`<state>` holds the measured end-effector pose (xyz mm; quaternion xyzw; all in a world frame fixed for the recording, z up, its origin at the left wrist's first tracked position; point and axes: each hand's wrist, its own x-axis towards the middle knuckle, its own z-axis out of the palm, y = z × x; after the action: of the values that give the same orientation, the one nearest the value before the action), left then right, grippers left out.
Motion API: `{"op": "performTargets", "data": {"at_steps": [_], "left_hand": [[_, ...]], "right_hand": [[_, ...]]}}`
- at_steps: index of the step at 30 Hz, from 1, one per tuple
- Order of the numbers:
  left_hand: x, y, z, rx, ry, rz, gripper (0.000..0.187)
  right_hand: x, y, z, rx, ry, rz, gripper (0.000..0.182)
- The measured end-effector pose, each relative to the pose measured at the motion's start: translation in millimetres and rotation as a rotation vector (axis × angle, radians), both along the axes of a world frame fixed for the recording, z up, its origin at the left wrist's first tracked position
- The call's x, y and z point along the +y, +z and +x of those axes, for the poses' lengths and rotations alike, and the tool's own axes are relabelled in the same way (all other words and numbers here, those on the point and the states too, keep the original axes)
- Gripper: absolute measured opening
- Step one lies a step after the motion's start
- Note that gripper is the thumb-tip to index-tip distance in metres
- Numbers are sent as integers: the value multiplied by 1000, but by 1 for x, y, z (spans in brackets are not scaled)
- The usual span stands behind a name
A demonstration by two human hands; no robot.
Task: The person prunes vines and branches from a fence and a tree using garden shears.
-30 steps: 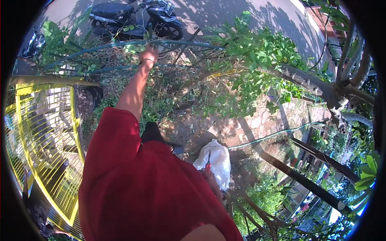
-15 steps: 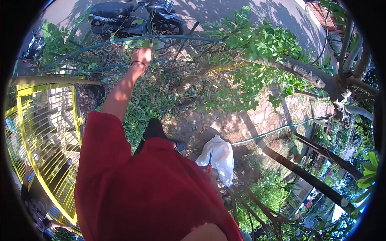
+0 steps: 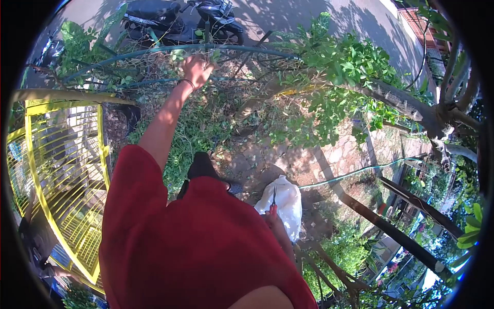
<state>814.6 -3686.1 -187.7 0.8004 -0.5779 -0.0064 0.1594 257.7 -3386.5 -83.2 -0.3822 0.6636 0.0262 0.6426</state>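
At the far left of your view stands a yellow slatted gate [image 3: 33, 154], seen at a tilt, and above it broad-leaved plants [image 3: 77, 44] grow beside a curved green rail [image 3: 154, 50]. Beyond the rail a dark scooter [image 3: 154, 23] is parked on the grey pavement [image 3: 288, 20]. Your left arm reaches forward from its red sleeve, with a thin dark band [image 3: 188, 82] at the wrist; your left hand [image 3: 197, 71] is just below the rail as you see it, among dry, tangled stems [image 3: 149, 62]. You cannot tell from here whether its fingers are gripping any of them. Further right and nearer your body, your right hand [image 3: 275, 221] has its fingers wrapped around the red handle of a slim cutting tool [image 3: 274, 209], whose dark point is directed forward, in front of a white sack [image 3: 292, 206] as you view it. From behind the sack a green hose [image 3: 355, 175] runs rightward, passing a long dark pole [image 3: 381, 221]. A thick, bent tree branch [image 3: 401, 100] reaches in from the far right, near bright green leaves [image 3: 350, 64].
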Motion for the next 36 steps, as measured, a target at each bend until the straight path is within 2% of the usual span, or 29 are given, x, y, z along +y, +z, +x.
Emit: {"op": "performTargets", "data": {"at_steps": [2, 3, 4, 6, 7, 8, 10, 11, 12, 14, 16, 18, 19, 20, 21, 22, 24, 25, 26, 28, 30, 32, 34, 36], "left_hand": [[-7, 14, -5, 833, 47, -14, 22], [-9, -11, -14, 1160, 1, -412, 22], [-8, -36, -18, 1165, 8, -412, 22], [-6, -50, -24, 1468, 198, -543, 22], [2, -53, -23, 964, -1, -692, 22], [4, -62, -27, 966, 3, -692, 22], [14, -87, -41, 1556, 268, -868, 22], [21, -76, -49, 1604, 253, -980, 27], [25, -59, -55, 1874, 631, -1064, 33], [59, -38, -61, 2225, 453, -1085, 37], [108, -38, -87, 2431, 547, -1041, 42], [171, -64, -108, 2362, 868, -997, 44], [205, -53, -119, 2329, 1070, -864, 45], [260, -88, -132, 2366, 942, -803, 40], [299, -81, -144, 2335, 1137, -701, 40], [346, -77, -149, 2269, 1088, -503, 38], [437, -96, -133, 1947, 1062, -130, 39], [476, -120, -119, 1948, 1067, -134, 39], [509, -148, -103, 1569, 820, 140, 39], [509, -154, -95, 1180, 577, 366, 42], [455, -116, -71, 1367, 431, 521, 59], [407, -102, -44, 1137, 296, 944, 83], [355, -97, -14, 746, 68, 1319, 97], [302, -78, 7, 551, 180, 1281, 104]], "right_hand": [[5, -25, -12, 67, -170, 61, 62], [5, -29, -16, 92, -226, 82, 65], [1, -29, -24, 91, -192, 182, 67], [-12, -17, -16, 91, -153, 281, 70], [-18, -2, -6, 125, -94, 232, 68], [-26, 13, 8, 157, -35, 184, 67], [-35, 19, 19, 139, 19, 163, 66], [-39, 22, 25, 116, 73, 138, 66], [-49, 33, 40, 119, 78, 146, 66], [-76, 45, 73, 80, 299, 136, 66], [-93, 32, 96, -39, 287, 133, 67], [-123, 15, 128, -201, 384, 33, 63], [-144, 10, 142, -174, 513, 9, 63], [-162, -2, 154, -155, 572, 6, 62], [-176, -20, 159, -140, 628, -51, 64], [-190, -29, 168, -115, 622, -42, 65], [-214, -40, 191, -93, 614, -44, 66], [-223, -39, 202, -76, 653, -71, 67], [-231, -39, 212, -61, 695, -102, 68], [-240, -56, 224, -89, 678, -103, 66], [-237, -63, 232, -116, 664, -90, 65], [-236, -59, 242, -119, 698, -105, 61], [-230, -56, 242, -112, 698, -91, 59], [-221, -53, 238, -106, 699, -68, 57]]}}
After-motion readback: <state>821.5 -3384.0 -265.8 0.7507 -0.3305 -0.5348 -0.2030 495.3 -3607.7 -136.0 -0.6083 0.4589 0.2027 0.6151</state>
